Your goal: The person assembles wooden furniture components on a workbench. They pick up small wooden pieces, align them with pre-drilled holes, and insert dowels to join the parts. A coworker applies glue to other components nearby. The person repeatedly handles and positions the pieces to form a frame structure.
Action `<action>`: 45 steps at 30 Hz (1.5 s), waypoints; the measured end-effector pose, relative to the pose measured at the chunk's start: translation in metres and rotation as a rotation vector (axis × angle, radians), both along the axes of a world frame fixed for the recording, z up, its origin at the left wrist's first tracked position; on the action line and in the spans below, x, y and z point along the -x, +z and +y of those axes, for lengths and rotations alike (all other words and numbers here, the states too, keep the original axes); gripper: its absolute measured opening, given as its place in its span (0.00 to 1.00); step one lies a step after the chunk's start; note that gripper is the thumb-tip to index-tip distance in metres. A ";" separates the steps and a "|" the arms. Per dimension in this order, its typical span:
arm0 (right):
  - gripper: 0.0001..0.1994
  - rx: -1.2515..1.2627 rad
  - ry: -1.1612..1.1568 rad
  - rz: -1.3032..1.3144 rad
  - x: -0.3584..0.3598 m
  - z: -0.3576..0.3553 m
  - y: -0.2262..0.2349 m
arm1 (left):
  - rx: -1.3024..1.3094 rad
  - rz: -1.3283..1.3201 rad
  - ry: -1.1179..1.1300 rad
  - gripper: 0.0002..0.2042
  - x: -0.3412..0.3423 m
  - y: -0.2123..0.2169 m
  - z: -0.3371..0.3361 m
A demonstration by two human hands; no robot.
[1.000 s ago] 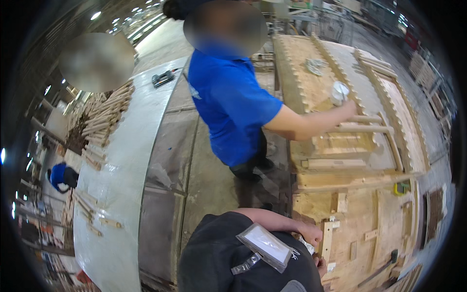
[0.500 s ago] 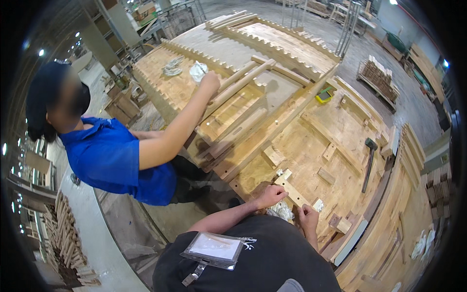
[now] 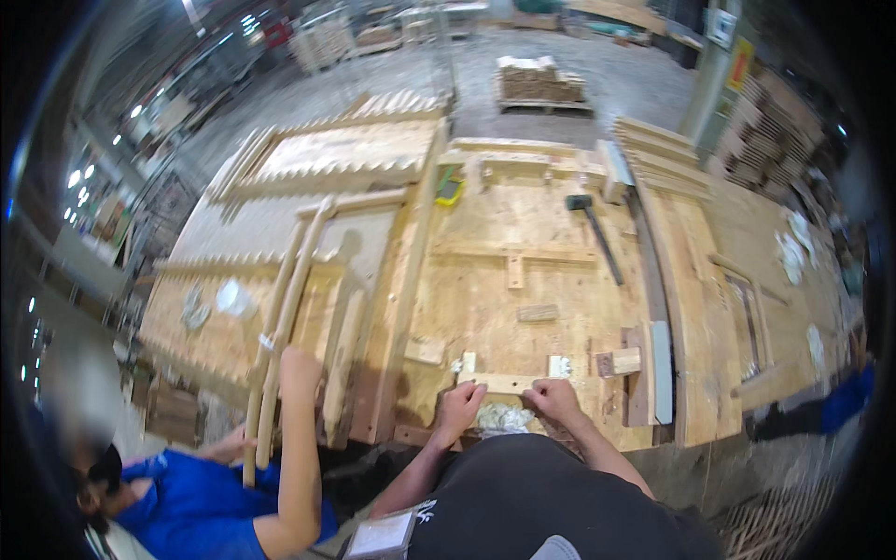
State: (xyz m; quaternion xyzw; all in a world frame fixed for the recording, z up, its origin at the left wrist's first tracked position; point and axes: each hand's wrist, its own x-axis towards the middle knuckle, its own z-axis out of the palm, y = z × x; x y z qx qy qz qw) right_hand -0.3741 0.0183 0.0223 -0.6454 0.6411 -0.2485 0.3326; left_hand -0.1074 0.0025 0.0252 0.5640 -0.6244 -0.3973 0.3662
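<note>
My left hand (image 3: 459,407) and my right hand (image 3: 553,399) lie close together at the near edge of a big plywood workbench (image 3: 485,280). Their fingers are curled. A crumpled white bundle (image 3: 505,418) sits between them, touched from both sides. Just beyond the fingertips lies a short pale wooden strip (image 3: 504,383), with a small white block at each end. A person in a blue shirt (image 3: 201,509) crouches at my lower left. That person's raised hand (image 3: 297,366) is on long wooden poles (image 3: 285,308) leaning over the bench edge.
A black-headed hammer (image 3: 594,229) lies on the bench at the back right, a yellow-green tool (image 3: 450,187) further left. Small wood blocks (image 3: 538,313) are scattered about, and white rags (image 3: 231,297) lie on the left frame. Stacked lumber (image 3: 541,82) stands beyond.
The view has swung round to face the bench squarely. My hands stay by the white bundle at the near edge. The person in blue now grips the long poles.
</note>
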 end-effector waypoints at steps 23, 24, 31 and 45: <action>0.18 -0.117 0.012 -0.108 0.003 -0.007 0.002 | -0.102 -0.345 -0.061 0.22 -0.017 -0.006 -0.034; 0.18 -0.110 0.014 -0.106 0.004 -0.009 0.001 | -0.113 -0.333 -0.055 0.22 -0.016 -0.001 -0.034; 0.18 -0.117 0.029 -0.117 0.008 -0.011 -0.005 | -0.114 -0.302 0.003 0.21 -0.012 -0.001 -0.032; 0.18 -0.129 0.009 -0.166 0.007 -0.011 -0.003 | -0.211 -0.323 -0.034 0.19 -0.014 0.002 -0.035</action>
